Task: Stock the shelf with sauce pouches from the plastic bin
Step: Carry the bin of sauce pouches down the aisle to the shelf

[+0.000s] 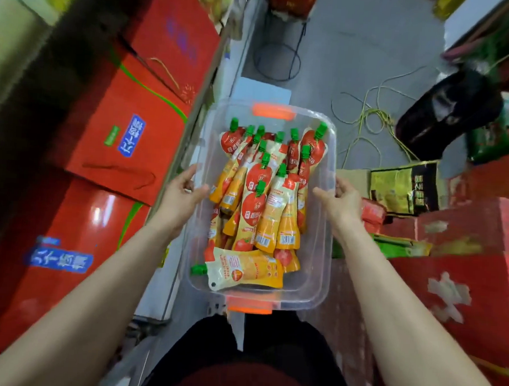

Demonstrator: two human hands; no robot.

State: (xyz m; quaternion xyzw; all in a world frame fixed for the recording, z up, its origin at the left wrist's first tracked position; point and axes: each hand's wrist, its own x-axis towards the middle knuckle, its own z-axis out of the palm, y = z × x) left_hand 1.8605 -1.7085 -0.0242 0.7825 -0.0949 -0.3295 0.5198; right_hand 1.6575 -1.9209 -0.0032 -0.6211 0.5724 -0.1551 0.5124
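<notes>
At the bottom centre of the frame are my dark-clothed legs, with both bare forearms reaching forward above them. Just past them I hold the plastic bin, clear-walled, with a near orange latch facing me. My left grip clasps the left rim, thumb hooked inside and fingers outside. My right grip clasps the right rim the same way.

Inside, at the near end, a single pouch lies crosswise, its green cap pointing to the left of the frame. Beyond it the sauce pouches are heaped lengthwise, orange and red, green caps pointing to the far end, where there is a far orange latch.

Red cartons fill the left of the frame and red boxes the right. Further off, on the grey floor, a yellow-green cord lies looped beside a black bag at upper right.
</notes>
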